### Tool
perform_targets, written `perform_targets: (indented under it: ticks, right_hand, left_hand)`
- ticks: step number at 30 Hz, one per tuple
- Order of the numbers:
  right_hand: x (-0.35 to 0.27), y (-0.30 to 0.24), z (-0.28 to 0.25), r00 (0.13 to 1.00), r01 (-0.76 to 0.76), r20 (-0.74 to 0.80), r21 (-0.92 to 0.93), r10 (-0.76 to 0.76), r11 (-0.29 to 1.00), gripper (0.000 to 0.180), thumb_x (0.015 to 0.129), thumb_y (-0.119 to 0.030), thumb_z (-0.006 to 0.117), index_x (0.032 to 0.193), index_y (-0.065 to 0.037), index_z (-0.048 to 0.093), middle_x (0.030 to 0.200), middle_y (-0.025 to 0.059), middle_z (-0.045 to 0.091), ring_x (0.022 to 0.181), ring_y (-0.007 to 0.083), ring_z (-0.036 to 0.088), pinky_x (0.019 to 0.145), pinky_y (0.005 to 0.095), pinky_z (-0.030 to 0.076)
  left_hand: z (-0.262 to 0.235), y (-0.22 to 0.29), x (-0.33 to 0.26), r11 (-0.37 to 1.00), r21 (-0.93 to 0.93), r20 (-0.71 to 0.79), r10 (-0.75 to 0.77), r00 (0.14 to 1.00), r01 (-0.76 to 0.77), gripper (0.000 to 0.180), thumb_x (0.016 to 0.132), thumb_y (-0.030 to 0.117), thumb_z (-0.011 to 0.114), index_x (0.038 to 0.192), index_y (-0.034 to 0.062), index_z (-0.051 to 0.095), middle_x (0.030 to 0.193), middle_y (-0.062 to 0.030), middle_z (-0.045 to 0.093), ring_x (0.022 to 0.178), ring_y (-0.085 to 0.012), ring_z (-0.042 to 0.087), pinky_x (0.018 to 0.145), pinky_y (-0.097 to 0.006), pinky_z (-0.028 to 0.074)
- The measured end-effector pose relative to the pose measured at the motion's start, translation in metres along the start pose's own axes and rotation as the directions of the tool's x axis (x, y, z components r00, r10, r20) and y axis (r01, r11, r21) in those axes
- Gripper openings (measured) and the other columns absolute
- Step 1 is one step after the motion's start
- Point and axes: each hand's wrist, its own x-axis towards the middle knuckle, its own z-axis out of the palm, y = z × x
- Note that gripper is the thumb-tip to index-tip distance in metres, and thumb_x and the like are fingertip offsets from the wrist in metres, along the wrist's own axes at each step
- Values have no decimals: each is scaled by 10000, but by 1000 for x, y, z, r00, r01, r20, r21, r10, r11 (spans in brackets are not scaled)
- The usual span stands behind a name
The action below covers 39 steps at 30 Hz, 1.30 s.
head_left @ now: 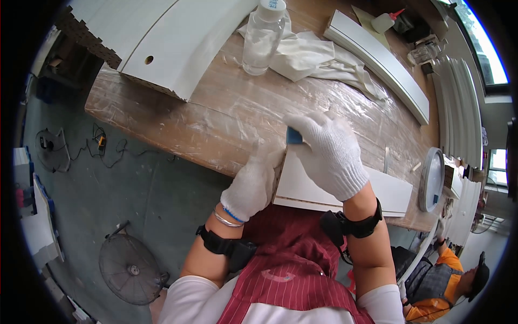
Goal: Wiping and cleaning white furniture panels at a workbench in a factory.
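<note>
While the gloved left hand [253,181] wraps its fingers around the near end of the white board [345,189] lying on the workbench [216,113] edge, the gloved right hand [326,154] curls closed over a small blue block [294,135], pressing it against the board's end, just above the left fingertips.

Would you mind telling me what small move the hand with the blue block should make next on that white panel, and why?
Probably a short stroke along the panel's end edge. The right hand presses the small blue block at the top corner of the white panel, while the left hand braces the panel's end against the plastic-covered workbench. The rest of that edge lies below the block.
</note>
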Motion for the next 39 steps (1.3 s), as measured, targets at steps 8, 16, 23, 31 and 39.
perform_targets:
  ticks: [8, 16, 23, 31, 39]
  right_hand:
    - [-48, -6, -15, 966, -34, -241, 251, 97, 967, 482, 730, -49, 835, 1188, -89, 693, 1022, 112, 705, 940, 340, 666, 856, 421, 524]
    - [-106, -51, 23, 957, 44, -290, 240, 28, 970, 526, 643, -53, 842, 1140, -111, 679, 976, 34, 670, 839, 262, 630, 770, 390, 497]
    - [-134, -60, 39, 966, -7, -254, 182, 54, 983, 527, 671, -63, 863, 1151, -95, 649, 976, 49, 694, 842, 273, 649, 763, 418, 485]
    - [-120, -70, 48, 927, 15, -368, 237, 75, 971, 473, 598, -151, 822, 1047, -96, 684, 868, 22, 660, 685, 223, 632, 630, 394, 484]
    - [-178, -24, 33, 855, -170, -453, 212, 251, 962, 515, 589, -97, 813, 1081, -88, 659, 888, 18, 676, 769, 215, 668, 654, 372, 506]
  left_hand:
    - [2, 6, -3, 998, -66, 95, -10, 995, 16, 1071, 992, 801, 234, 1563, -104, 286, 1516, -227, 505, 1385, -297, 527, 1163, -390, 416]
    - [-3, 3, 0, 990, -135, 111, -30, 993, 45, 1053, 989, 790, 279, 1555, -98, 297, 1524, -241, 492, 1409, -332, 502, 1183, -440, 405]
    - [-1, 3, -1, 996, -86, 32, -23, 999, 26, 1041, 988, 786, 309, 1543, -94, 325, 1505, -239, 508, 1414, -331, 491, 1178, -443, 409]
    - [4, 0, 3, 993, -110, -6, -43, 999, 42, 1038, 978, 795, 339, 1491, -106, 385, 1462, -262, 539, 1365, -370, 528, 1168, -485, 406]
    - [2, 0, 5, 989, 143, -72, 41, 997, -31, 923, 1031, 679, 428, 1488, -122, 391, 1470, -233, 541, 1357, -329, 535, 1151, -436, 410]
